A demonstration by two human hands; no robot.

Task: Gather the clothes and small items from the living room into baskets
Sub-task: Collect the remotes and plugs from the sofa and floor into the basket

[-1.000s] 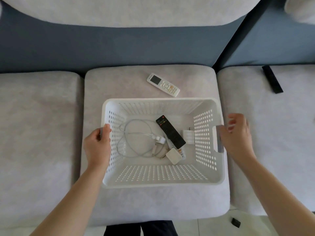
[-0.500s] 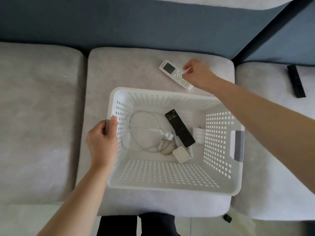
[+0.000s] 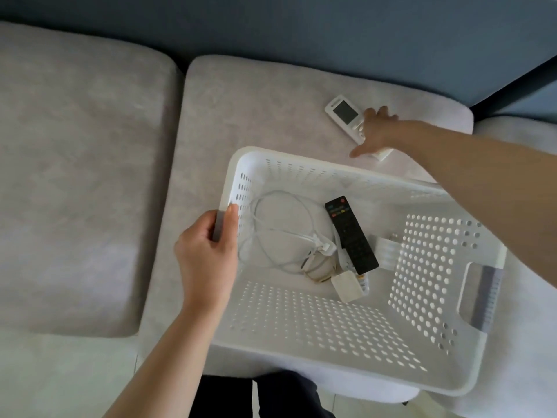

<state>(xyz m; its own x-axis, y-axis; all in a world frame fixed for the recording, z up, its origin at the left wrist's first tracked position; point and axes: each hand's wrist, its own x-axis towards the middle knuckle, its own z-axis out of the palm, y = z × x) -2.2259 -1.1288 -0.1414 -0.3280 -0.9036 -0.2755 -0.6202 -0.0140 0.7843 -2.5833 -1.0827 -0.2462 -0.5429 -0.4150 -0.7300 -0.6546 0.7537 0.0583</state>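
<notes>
A white perforated basket [image 3: 346, 333] sits on the middle grey sofa cushion [image 3: 259, 110]. Inside lie a black remote [image 3: 351, 233], a coiled white cable [image 3: 280, 230], a small white charger block [image 3: 346, 286] and a white strip of small items [image 3: 384, 247]. My left hand [image 3: 208, 251] grips the basket's left handle. Behind the basket a white remote with a small screen [image 3: 343, 111] lies on the cushion. My right hand [image 3: 375, 131] reaches across the basket and closes on this remote's lower half, thumb on the near side, fingers over the far edge.
The blue sofa back [image 3: 271, 28] rises behind the cushions. Another grey cushion [image 3: 75, 176] lies to the left, a third cushion's corner at the right edge. My dark-trousered legs [image 3: 256, 396] show below the basket's front rim. The basket's right handle [image 3: 482, 297] is free.
My right hand left the basket's right handle, reached over to the white remote and now closes on it. The view dropped closer and shifted right; my left hand kept its grip.
</notes>
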